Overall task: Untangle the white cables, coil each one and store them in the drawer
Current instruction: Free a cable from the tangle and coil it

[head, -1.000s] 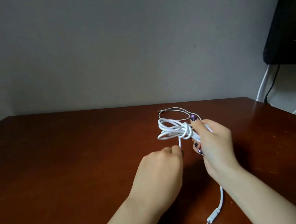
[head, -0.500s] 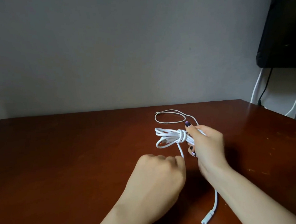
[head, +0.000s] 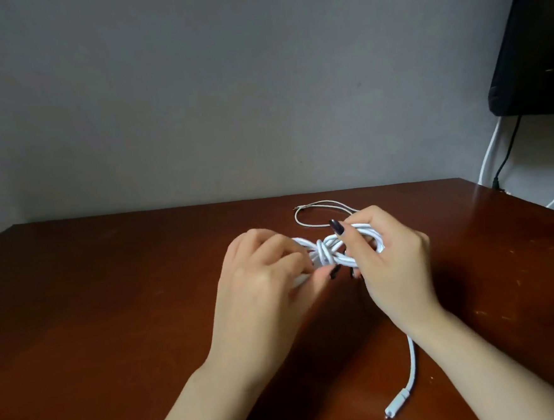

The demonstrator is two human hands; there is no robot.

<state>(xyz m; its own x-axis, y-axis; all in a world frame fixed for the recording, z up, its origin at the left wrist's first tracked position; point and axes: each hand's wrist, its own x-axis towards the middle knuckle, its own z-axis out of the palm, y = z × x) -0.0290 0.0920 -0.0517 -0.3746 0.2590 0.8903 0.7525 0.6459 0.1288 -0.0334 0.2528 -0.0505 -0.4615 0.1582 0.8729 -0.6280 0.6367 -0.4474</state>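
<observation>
Letting a white connector plug (head: 397,406) lie on the wooden table (head: 111,303) at five o'clock, close to the bottom of the view, its thick white lead (head: 411,361) running from it toward twelve and slipping out of sight under the right forearm. Holding the white cable bundle (head: 324,250) between the two hands, over the table near the middle of the view. Gripping the three o'clock end of the bundle with the right hand (head: 394,267), fingers curled round the loops, the index finger with its dark-painted nail lying across the top and pointing toward nine. Working at the nine o'clock end with the left hand (head: 265,296), fingers curled over the loops there, thumb pinching in against the wrapped waist from the six o'clock side; too blurred for naming the exact strand under the thumb. Showing several turns wound crosswise round the bundle's middle, cinching it into a bow shape. Leaving a thinner white cable (head: 302,222) lying in an open loop on the table just beyond the hands at twelve o'clock; joined to the bundle or not, impossible to tell behind the right hand. Facing a plain grey wall (head: 228,98) behind the table. Catching a black boxy object (head: 534,60) at two o'clock, off the table's right side, with a white cord (head: 489,152) and a black cord (head: 507,151) hanging below it.
</observation>
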